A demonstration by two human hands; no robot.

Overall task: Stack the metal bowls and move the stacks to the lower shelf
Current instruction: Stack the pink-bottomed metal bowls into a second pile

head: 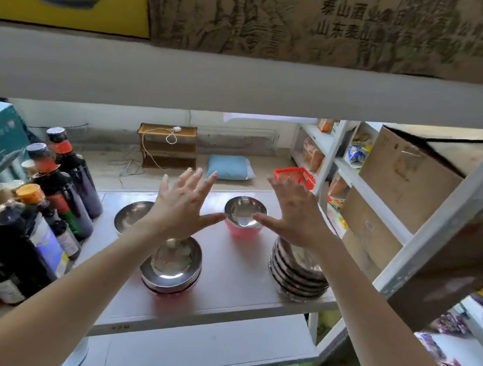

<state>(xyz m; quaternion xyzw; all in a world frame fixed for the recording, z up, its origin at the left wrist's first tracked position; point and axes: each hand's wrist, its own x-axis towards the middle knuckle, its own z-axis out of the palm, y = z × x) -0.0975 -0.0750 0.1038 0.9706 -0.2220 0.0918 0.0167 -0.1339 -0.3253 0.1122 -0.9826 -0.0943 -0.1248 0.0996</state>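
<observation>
Both arms reach in from the bottom of the frame over a grey shelf (232, 278) in the middle of the picture. The left hand (182, 205) is spread wide, its fingers (202, 181) apart and holding nothing. The right hand (295, 213) is spread wide too and holds nothing. Both hands hover above the shelf, one on each side of a small metal bowl (245, 211).

That small bowl sits near the back of the shelf, between the two hands, and it rests on something pink (242, 231). The right thumb reaches close to its rim; I cannot tell if it touches.

A single bowl (131, 218) lies left of the middle, partly hidden by the left wrist. A short stack of bowls (173, 266) stands near the front of the shelf, below the left hand. A taller stack of bowls (297, 272) stands on the right end of the shelf, under the right forearm, and it leans a little.

At the left of the frame stand dark bottles (69, 176) with red, orange and green caps, just beside the bowls. A thick grey beam (248, 86) runs across the upper part of the frame. Brown boxes (404, 176) sit on shelves at the right. A red basket (296, 175) and a blue pillow (230, 167) lie on the floor behind.
</observation>
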